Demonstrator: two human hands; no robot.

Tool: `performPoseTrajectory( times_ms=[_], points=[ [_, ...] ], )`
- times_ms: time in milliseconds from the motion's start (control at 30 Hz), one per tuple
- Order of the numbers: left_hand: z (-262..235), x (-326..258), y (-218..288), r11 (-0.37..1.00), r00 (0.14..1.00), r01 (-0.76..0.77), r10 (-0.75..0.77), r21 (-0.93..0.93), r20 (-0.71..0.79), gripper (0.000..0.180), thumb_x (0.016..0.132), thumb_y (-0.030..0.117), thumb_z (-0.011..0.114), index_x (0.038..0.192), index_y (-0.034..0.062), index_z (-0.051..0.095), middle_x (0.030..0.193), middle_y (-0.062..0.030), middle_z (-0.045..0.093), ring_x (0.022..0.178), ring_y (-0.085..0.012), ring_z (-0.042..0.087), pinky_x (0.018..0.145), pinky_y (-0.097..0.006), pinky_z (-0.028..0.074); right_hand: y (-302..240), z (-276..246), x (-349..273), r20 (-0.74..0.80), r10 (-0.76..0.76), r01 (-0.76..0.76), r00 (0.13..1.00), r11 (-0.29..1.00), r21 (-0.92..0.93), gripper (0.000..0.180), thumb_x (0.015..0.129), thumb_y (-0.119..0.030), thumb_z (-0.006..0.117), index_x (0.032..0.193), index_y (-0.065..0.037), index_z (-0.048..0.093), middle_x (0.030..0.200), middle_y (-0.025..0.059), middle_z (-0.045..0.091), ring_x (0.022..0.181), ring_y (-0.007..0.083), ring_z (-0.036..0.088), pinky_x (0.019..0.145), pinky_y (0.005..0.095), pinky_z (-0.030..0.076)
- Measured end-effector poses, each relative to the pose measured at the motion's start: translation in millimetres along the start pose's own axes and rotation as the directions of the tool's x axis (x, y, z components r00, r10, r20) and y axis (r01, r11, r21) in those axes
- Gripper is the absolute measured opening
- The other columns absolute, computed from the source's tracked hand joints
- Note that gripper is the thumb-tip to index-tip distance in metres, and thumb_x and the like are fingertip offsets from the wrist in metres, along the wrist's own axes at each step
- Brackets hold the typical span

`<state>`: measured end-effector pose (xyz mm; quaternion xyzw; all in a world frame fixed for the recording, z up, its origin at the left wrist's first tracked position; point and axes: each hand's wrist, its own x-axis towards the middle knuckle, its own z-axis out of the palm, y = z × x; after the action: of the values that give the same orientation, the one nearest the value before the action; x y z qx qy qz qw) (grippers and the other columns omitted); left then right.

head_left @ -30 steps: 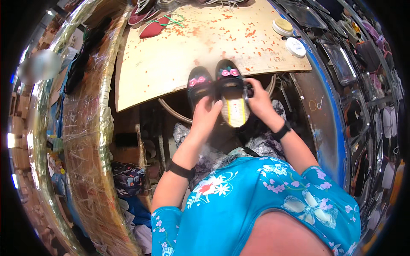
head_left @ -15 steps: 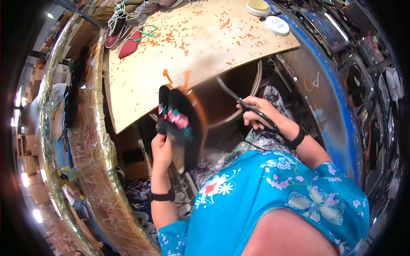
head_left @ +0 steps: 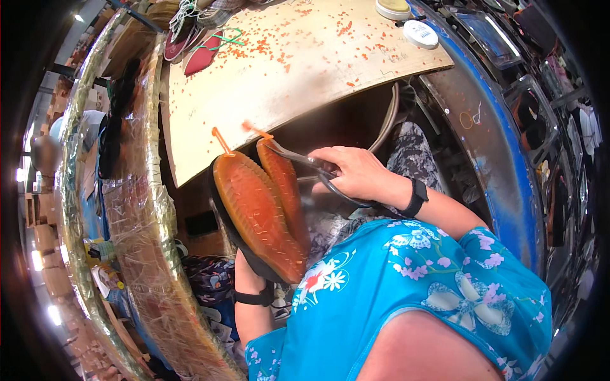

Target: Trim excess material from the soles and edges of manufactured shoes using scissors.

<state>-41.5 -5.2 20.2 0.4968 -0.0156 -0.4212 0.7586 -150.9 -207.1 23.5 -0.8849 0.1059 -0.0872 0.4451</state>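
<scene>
While our left hand [head_left: 246,269] grips a pair of black shoes [head_left: 257,213] from behind, orange soles turned up toward us before the pale board [head_left: 267,95], its fingers are out of sight, and we cannot tell how tightly they close. A thin orange strip [head_left: 222,142] juts from the left-hand toe, another from the right-hand one. Farther right, our right hand [head_left: 356,173] has its fingers curled shut round the dark handles of the scissors [head_left: 296,156], whose blades reach left to the base of the second strip. At upper left, laced shoes [head_left: 213,18] are cut by the top edge. Below, the soles hide most of the pair's black uppers, and the second strip's tip is blurred. Whether the blades touch it, or how wide they stand, we cannot make out. Our fingers partly cover the scissors' handles. At upper right, the frame crops a yellowish-topped tub [head_left: 394,8].
</scene>
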Motion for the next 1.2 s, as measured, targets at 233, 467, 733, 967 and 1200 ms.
performPoseTrajectory(
  times_ms=[233,467,733,967,1200],
  points=[
    [-18.5,-19.0,-6.0,0.999,0.998,0.047,-0.047,0.009,0.029,0.037,0.089,0.018,0.055,0.122,0.0019,0.048,0.106,-0.0087,0.06,0.088,-0.0183,0.06,0.073,-0.031,0.052,7.5,0.9,-1.8,0.023,0.046,-0.046,0.999,0.999,0.021,0.052,0.07,-0.038,0.071,0.11,-0.009,0.057,0.085,0.0122,0.061,0.079,0.0304,0.06,0.068,0.0395,0.048],
    [-17.2,-15.7,-7.1,0.996,0.996,0.082,-0.083,0.025,0.041,0.036,0.089,0.017,0.055,0.121,0.0017,0.049,0.104,-0.0083,0.06,0.088,-0.0178,0.06,0.073,-0.031,0.052,12.6,6.1,-0.9,0.027,0.111,-0.112,0.993,0.992,0.059,0.05,0.07,-0.038,0.071,0.107,-0.005,0.059,0.079,0.0143,0.063,0.077,0.0323,0.062,0.067,0.0389,0.048],
    [-15.0,-8.3,1.2,0.959,0.987,0.16,-0.162,0.233,-0.012,0.024,0.089,0.014,0.055,0.108,0.0008,0.057,0.094,-0.0037,0.062,0.082,-0.0135,0.06,0.07,-0.028,0.05,21.5,0.9,-5.8,0.236,0.284,-0.36,0.929,0.838,0.41,0.055,0.072,-0.036,0.072,0.112,-0.002,0.056,0.085,0.0185,0.063,0.081,0.0323,0.062,0.073,0.0341,0.048],
    [-40.4,7.5,-12.9,0.874,0.994,0.063,-0.098,0.482,0.049,0.008,0.085,0.006,0.059,0.089,0.0021,0.064,0.083,0.0039,0.06,0.073,-0.0056,0.055,0.066,-0.022,0.045,14.4,-15.9,-12.0,0.08,0.068,-0.088,0.995,0.954,0.287,0.055,0.072,-0.034,0.073,0.113,-0.001,0.055,0.087,0.0176,0.063,0.079,0.0202,0.062,0.071,0.0319,0.047],
    [-41.4,6.2,-7.5,0.815,0.993,0.025,-0.086,0.578,0.078,0.014,0.087,0.01,0.056,0.095,0.0022,0.064,0.086,0.0029,0.062,0.075,-0.0066,0.057,0.068,-0.022,0.046,26.8,-3.5,-12.8,0.073,0.192,-0.203,0.979,0.855,0.478,0.046,0.072,-0.031,0.073,0.103,0.0,0.06,0.069,0.0116,0.061,0.063,0.0161,0.058,0.06,0.0288,0.046]
  ],
)
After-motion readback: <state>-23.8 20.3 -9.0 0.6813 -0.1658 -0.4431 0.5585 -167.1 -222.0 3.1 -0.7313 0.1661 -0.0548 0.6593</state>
